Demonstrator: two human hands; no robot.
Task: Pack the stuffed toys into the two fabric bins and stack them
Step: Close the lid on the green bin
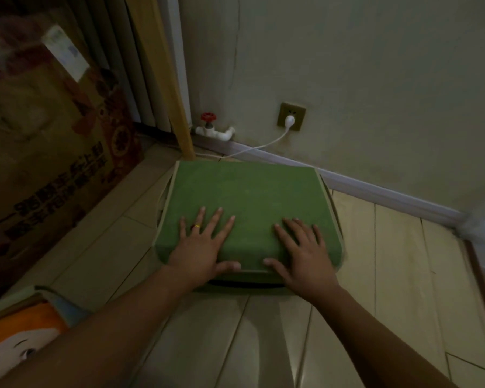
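A green fabric bin [249,197] with its lid closed stands on the wooden floor near the wall corner. Under its near edge a dark gap and the rim of something green show; whether that is a second bin I cannot tell. My left hand [205,245] lies flat on the lid's near left part, fingers spread, thumb at the front edge. My right hand [300,253] lies flat on the near right part, thumb also at the front edge. Neither hand grips anything. No stuffed toys are visible; the bin's contents are hidden.
A large cardboard box [53,141] stands at the left. A red valve on a white pipe [209,123] and a wall socket with a white plug and cable [290,117] sit behind the bin. An orange printed item [20,340] lies at the lower left.
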